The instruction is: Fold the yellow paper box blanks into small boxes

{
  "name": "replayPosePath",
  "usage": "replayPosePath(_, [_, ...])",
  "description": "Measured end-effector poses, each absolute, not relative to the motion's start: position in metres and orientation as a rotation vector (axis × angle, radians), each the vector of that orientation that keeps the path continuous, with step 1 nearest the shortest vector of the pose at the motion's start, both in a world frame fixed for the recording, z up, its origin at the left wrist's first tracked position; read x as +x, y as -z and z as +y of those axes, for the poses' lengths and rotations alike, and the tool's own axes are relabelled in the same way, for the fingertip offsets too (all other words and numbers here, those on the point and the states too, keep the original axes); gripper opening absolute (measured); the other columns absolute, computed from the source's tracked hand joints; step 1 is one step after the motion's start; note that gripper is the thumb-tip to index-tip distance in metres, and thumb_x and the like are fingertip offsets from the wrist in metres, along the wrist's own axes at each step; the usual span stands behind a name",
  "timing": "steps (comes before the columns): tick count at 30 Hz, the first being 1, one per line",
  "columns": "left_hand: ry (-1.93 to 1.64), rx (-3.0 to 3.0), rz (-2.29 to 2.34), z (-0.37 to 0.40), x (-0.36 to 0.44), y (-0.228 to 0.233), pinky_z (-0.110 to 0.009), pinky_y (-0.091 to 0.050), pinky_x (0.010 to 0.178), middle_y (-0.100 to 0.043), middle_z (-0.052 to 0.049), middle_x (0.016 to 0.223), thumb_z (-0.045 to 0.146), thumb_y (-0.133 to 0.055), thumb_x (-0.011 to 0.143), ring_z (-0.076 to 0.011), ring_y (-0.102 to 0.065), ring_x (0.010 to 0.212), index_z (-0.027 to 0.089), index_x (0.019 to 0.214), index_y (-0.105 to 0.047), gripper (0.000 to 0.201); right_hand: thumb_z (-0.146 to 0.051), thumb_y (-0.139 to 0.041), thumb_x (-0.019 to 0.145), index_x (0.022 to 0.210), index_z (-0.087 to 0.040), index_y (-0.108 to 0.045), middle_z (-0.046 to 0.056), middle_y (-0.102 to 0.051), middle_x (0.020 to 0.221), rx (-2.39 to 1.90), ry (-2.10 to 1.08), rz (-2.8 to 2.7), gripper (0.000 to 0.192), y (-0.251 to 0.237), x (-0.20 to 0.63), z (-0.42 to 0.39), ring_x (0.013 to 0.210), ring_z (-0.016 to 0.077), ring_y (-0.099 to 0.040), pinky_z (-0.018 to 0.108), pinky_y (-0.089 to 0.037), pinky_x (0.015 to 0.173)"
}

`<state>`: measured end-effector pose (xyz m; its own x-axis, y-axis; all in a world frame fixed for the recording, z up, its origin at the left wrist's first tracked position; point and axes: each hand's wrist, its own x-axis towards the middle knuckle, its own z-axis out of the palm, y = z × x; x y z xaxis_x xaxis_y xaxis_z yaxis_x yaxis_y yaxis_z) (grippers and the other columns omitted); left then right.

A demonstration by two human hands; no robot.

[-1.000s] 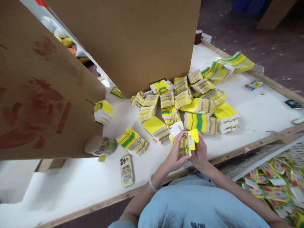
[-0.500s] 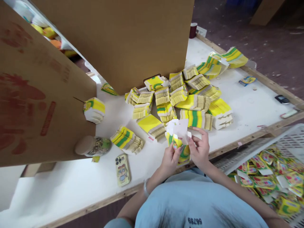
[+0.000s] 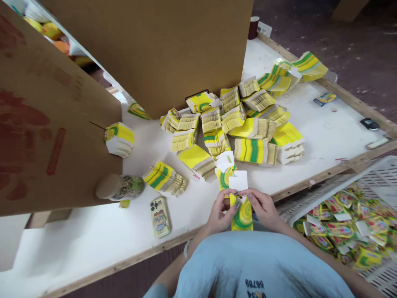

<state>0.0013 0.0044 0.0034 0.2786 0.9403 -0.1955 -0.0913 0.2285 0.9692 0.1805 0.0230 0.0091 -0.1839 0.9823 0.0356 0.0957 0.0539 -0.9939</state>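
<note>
A small yellow and green carton [image 3: 242,215] with a raised white flap is held between my two hands, close to my body at the table's front edge. My left hand [image 3: 222,211] grips its left side, thumb across the front. At its upper right, the fingers of my right hand [image 3: 261,207] pinch the carton near the flap's base. Just beyond lies another yellow carton [image 3: 224,177] with white flaps. Bundles of flat, folded cartons [image 3: 254,151] spread over the white table [image 3: 189,211] past my hands.
A phone [image 3: 160,217] and a lidded jar [image 3: 120,187] lie at the left. Large cardboard boxes [image 3: 161,49] stand behind. Below the table's right edge, a white crate [image 3: 380,178] holds many small colourful cartons. A dark cup [image 3: 253,28] stands at the far corner.
Both hands have moved down toward my body with the carton. My right fingers have come in from the right side to the flap's base. The other carton now shows apart, beyond my hands.
</note>
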Motion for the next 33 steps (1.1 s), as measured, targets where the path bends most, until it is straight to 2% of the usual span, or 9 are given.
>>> replayPosePath(4, [-0.943,1.198,1.109,0.008,-0.001,-0.008,-0.027,-0.053,0.071,-0.070,-0.007,0.088,0.067,-0.053,0.095,-0.0154,-0.065,0.077,0.018,0.110,-0.058,0.051,-0.046,-0.059,0.098,0.100,-0.022,-0.078,0.009,-0.080,0.093,-1.183,-1.044,-1.456,0.030,-0.006,0.182,0.021,0.088,0.0224,-0.076,0.036,-0.064,0.079])
replayPosePath(7, [-0.937,1.175,1.132,0.008,0.001,-0.010,-0.028,-0.055,0.067,-0.072,-0.006,0.090,0.074,-0.049,0.092,-0.0153,-0.065,0.071,0.021,0.134,-0.050,0.068,-0.052,-0.059,0.097,0.116,-0.025,-0.075,0.010,-0.082,0.099,-1.225,-1.026,-1.507,0.037,-0.004,0.189,0.022,0.093,0.0239,-0.078,0.039,-0.065,0.083])
replayPosePath(9, [-0.939,1.132,1.107,0.008,0.000,-0.011,-0.028,-0.056,0.064,-0.075,-0.009,0.096,0.080,-0.039,0.092,-0.0173,-0.068,0.072,0.021,0.148,-0.043,0.081,-0.060,-0.063,0.092,0.113,-0.027,-0.077,0.010,-0.082,0.103,-1.104,-1.071,-1.670,0.041,-0.006,0.196,0.024,0.097,0.0255,-0.078,0.043,-0.065,0.087])
replayPosePath(12, [-0.908,1.212,1.103,0.011,-0.004,-0.014,-0.031,-0.060,0.077,-0.078,-0.014,0.108,0.074,-0.040,0.096,-0.0234,-0.074,0.091,0.017,0.139,-0.061,0.075,-0.070,-0.070,0.082,0.109,-0.025,-0.079,0.013,-0.077,0.120,-0.950,-1.180,-1.753,0.053,-0.014,0.201,0.025,0.109,0.0287,-0.076,0.043,-0.065,0.088])
replayPosePath(15, [-0.880,1.333,1.167,0.014,-0.009,-0.018,-0.032,-0.059,0.088,-0.078,-0.014,0.112,0.060,-0.051,0.098,-0.0226,-0.074,0.096,0.014,0.130,-0.070,0.059,-0.055,-0.073,0.086,0.125,-0.024,-0.069,0.011,-0.076,0.112,-1.081,-1.471,-1.556,0.050,-0.022,0.194,0.023,0.090,0.0209,-0.077,0.031,-0.065,0.069])
replayPosePath(19, [-0.845,1.356,1.228,0.016,-0.010,-0.021,-0.026,-0.059,0.073,-0.080,-0.011,0.104,0.057,-0.053,0.098,-0.0172,-0.071,0.078,0.012,0.140,-0.064,0.062,-0.031,-0.071,0.086,0.127,-0.022,-0.059,0.001,-0.073,0.091,-1.130,-1.746,-1.372,0.043,-0.031,0.183,0.022,0.072,0.0128,-0.070,0.025,-0.059,0.066])
replayPosePath(24, [-0.872,1.355,1.155,0.014,-0.008,-0.023,-0.031,-0.060,0.087,-0.076,-0.016,0.123,0.055,-0.053,0.099,-0.0224,-0.075,0.098,0.013,0.135,-0.068,0.057,-0.020,-0.065,0.083,0.123,-0.022,-0.057,-0.004,-0.068,0.084,-1.132,-1.801,-1.404,0.041,-0.042,0.184,0.028,0.064,0.0093,-0.062,0.020,-0.052,0.059])
replayPosePath(29, [-0.913,1.358,1.133,0.013,-0.006,-0.019,-0.033,-0.060,0.093,-0.074,-0.016,0.130,0.052,-0.053,0.100,-0.0243,-0.075,0.108,0.015,0.137,-0.067,0.054,-0.020,-0.069,0.081,0.120,-0.023,-0.057,-0.002,-0.068,0.090,-1.105,-1.865,-1.323,0.041,-0.042,0.185,0.029,0.067,0.0098,-0.063,0.021,-0.052,0.060])
replayPosePath(33, [-0.912,1.369,1.129,0.015,-0.007,-0.018,-0.034,-0.058,0.097,-0.072,-0.014,0.133,0.051,-0.049,0.102,-0.0247,-0.073,0.112,0.017,0.142,-0.063,0.054,-0.034,-0.077,0.083,0.121,-0.023,-0.062,0.004,-0.072,0.109,-0.988,-1.996,-1.227,0.042,-0.038,0.195,0.035,0.086,0.0144,-0.069,0.029,-0.059,0.078])
